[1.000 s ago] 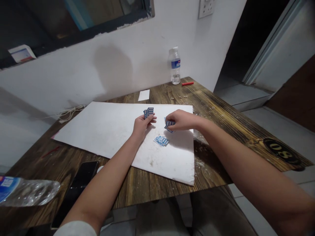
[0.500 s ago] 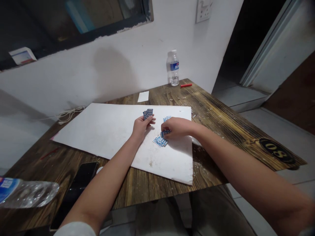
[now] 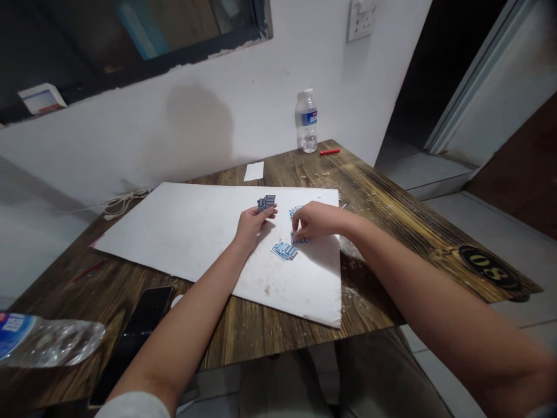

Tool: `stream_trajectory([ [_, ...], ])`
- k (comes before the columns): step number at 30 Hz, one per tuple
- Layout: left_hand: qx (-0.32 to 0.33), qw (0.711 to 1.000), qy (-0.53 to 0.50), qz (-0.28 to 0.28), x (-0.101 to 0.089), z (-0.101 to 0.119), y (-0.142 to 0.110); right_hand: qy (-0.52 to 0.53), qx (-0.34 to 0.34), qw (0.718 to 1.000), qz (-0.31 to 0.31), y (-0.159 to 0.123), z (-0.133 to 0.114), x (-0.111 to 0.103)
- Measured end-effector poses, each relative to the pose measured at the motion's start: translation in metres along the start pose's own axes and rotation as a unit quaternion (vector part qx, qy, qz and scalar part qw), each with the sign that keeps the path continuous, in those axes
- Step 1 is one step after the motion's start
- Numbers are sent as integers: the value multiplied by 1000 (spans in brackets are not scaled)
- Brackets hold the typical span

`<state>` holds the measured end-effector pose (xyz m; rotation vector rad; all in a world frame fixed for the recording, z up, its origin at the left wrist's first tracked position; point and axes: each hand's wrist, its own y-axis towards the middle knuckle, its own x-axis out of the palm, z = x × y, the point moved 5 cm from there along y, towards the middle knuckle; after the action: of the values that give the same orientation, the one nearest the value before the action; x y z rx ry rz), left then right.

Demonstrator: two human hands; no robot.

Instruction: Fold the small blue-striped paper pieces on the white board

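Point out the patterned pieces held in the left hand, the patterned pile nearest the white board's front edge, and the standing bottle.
Held pieces (image 3: pixel 268 201): head view, on their visible face.
Patterned pile (image 3: pixel 285 250): head view, on its top.
Standing bottle (image 3: pixel 308 118): head view, on its label.

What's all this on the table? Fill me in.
A person is handling small blue-patterned pieces over a white board on a wooden table. The left grip holds a small bunch. The right grip is at another group; whether it is pinched is hard to tell. A loose pile lies on the board, nearer the person, and more pieces show beyond the right grip.
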<state>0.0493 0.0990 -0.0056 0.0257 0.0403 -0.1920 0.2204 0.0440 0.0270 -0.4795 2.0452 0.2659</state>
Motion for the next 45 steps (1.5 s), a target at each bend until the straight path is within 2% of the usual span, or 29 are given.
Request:
stream_trajectory([
  [3, -1, 999, 32, -3, 1, 2, -2, -22, -1, 996, 85, 2, 1, -4],
  [7, 0, 997, 61, -44, 7, 4, -6, 56, -6, 975, 215, 5, -2, -6],
  [11, 3, 996, 76, -53, 7, 5, -8, 186, 28, 946, 265, 12, 4, 3],
  [14, 6, 995, 89, -53, 7, 6, -9, 281, 44, 913, 292, 16, 10, 11],
  [16, 2, 993, 99, -67, 9, 5, -11, 326, 41, 899, 291, 18, 11, 15],
  [20, 13, 988, 111, -108, 14, 6, -14, 343, 39, 901, 263, 20, 9, 21],
  [26, 41, 981, 127, -142, 18, 4, -12, 312, 39, 891, 328, 14, 10, 15],
  [29, 50, 981, 132, -131, 18, 3, -10, 280, 21, 900, 333, 13, 10, 12],
  [33, 49, 986, 116, -105, 15, 1, -8, 187, -25, 924, 331, 14, 7, 8],
  [40, 63, 977, 168, -119, 15, 1, -10, 143, -86, 943, 289, 16, 0, 13],
  [42, 62, 976, 172, -117, 14, 1, -10, 161, -81, 939, 292, 17, 1, 14],
  [45, 54, 979, 165, -106, 12, 0, -9, 239, -21, 923, 302, 18, 8, 17],
])
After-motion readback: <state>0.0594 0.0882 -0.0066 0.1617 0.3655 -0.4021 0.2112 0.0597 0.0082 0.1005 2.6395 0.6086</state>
